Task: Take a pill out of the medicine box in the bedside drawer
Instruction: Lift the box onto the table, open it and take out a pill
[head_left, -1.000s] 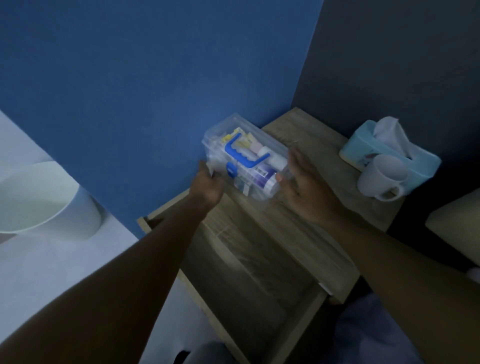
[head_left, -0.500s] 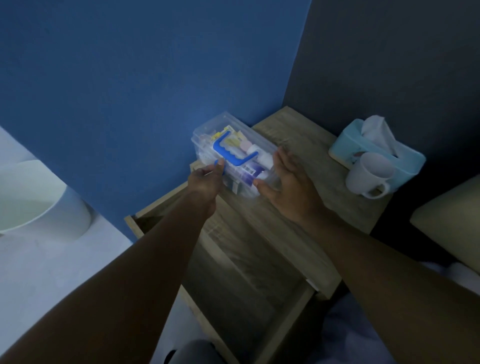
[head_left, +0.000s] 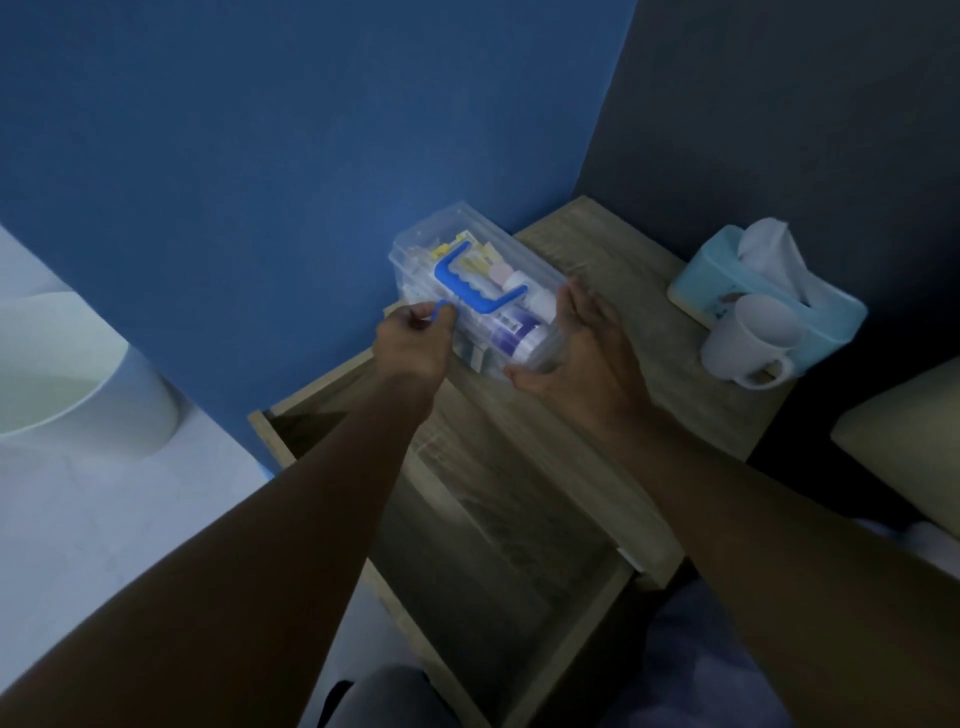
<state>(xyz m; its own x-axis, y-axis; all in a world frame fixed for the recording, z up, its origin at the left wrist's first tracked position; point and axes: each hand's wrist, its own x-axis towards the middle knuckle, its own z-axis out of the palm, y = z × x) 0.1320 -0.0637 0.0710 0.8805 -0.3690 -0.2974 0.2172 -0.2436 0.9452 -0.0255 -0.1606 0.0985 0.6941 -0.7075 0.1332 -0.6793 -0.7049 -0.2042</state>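
A clear plastic medicine box (head_left: 498, 260) with a blue handle (head_left: 470, 283) on its lid rests on the left end of the wooden bedside table (head_left: 613, 291), against the blue wall. Bottles and packets show through its walls. My left hand (head_left: 415, 340) pinches the small blue latch on the box's near left side. Cupped around the box's near right corner is my right hand (head_left: 576, 348), its fingers spread on the plastic. The lid looks down. Below the hands the bedside drawer (head_left: 498, 571) stands pulled out, and its inside looks bare.
A light blue tissue box (head_left: 727, 280) and a white mug (head_left: 748, 338) stand at the table's right end. A white round bin (head_left: 78, 384) sits on the floor at left. A beige cushion edge (head_left: 904, 457) lies to the right.
The box has settled on the tabletop. My left hand moved from its left end onto the blue latch, and my right hand closed in around the near right corner.
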